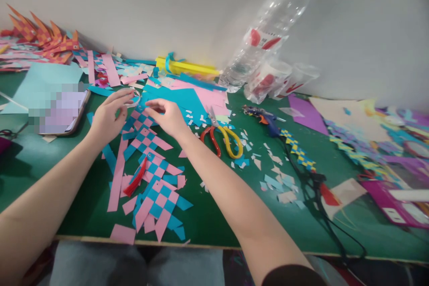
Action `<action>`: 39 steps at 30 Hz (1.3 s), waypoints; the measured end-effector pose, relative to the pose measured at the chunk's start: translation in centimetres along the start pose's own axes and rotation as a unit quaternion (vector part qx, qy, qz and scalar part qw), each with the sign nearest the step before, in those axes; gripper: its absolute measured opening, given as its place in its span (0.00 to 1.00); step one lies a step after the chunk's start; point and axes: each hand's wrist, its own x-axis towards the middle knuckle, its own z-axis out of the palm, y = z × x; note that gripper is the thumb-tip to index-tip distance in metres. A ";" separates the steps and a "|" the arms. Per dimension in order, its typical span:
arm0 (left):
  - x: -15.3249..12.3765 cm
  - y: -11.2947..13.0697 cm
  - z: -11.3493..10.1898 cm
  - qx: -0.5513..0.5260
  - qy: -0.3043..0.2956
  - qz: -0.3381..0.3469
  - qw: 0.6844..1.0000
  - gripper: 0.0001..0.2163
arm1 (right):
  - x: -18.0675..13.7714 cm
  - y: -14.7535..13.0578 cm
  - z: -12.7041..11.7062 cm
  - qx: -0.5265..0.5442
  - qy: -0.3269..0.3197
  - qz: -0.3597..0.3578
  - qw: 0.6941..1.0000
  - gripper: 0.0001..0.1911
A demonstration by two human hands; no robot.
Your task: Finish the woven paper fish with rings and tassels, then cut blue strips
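My left hand [112, 109] has its fingers curled round a small clear ring-shaped roll [136, 97]; whether it is tape or thread I cannot tell. Close by on the right, my right hand [166, 116] pinches at the top end of a pink and blue woven paper fish chain [161, 201]. Whatever sits between those fingertips is too small to make out. The chain's checkered pieces run down the table toward me, with a red tassel [136, 181] lying on them. Beyond the right hand rest scissors [223, 136] with one red and one yellow handle.
A phone [63, 111] lies left of my hands. Blue and pink paper sheets [181, 98] and scraps spread behind them. A large clear bottle [264, 31] and plastic-wrapped cups [268, 78] lean at the wall. To the right are a blue glue gun [273, 128] and its black cord.
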 end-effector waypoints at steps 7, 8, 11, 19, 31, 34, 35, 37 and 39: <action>-0.2 0.4 0.2 0.053 -0.008 0.044 0.998 0.19 | -0.2 -0.6 -0.1 -0.033 0.056 -0.015 0.998 0.12; -0.2 0.5 0.2 0.072 -0.019 0.056 0.996 0.20 | -0.1 -0.8 -0.1 -0.002 0.052 0.011 0.999 0.14; -0.4 0.7 0.1 0.107 -0.049 0.087 0.989 0.23 | 0.1 -1.0 0.1 0.088 0.028 0.113 0.989 0.19; -0.3 0.5 -0.1 0.171 -0.081 0.133 0.973 0.24 | 0.5 -0.2 0.1 0.194 0.009 0.198 0.961 0.16; -0.5 0.9 0.2 0.050 -0.026 0.084 0.995 0.18 | 0.2 -0.5 0.1 0.212 -0.011 0.126 0.969 0.10; -0.4 1.3 0.4 -0.016 0.014 0.020 1.000 0.13 | 0.1 -0.6 0.1 0.204 0.000 0.092 0.975 0.12; -0.5 1.4 0.4 -0.042 0.017 -0.012 0.999 0.12 | 0.1 -0.7 0.1 0.202 0.004 0.082 0.976 0.13; -0.5 1.6 0.5 -0.105 0.010 -0.076 0.991 0.10 | 0.0 -0.9 0.1 0.194 0.012 0.067 0.979 0.13; -0.6 1.8 0.6 -0.165 -0.008 -0.127 0.978 0.09 | -0.1 -1.1 0.1 0.182 0.019 0.053 0.982 0.13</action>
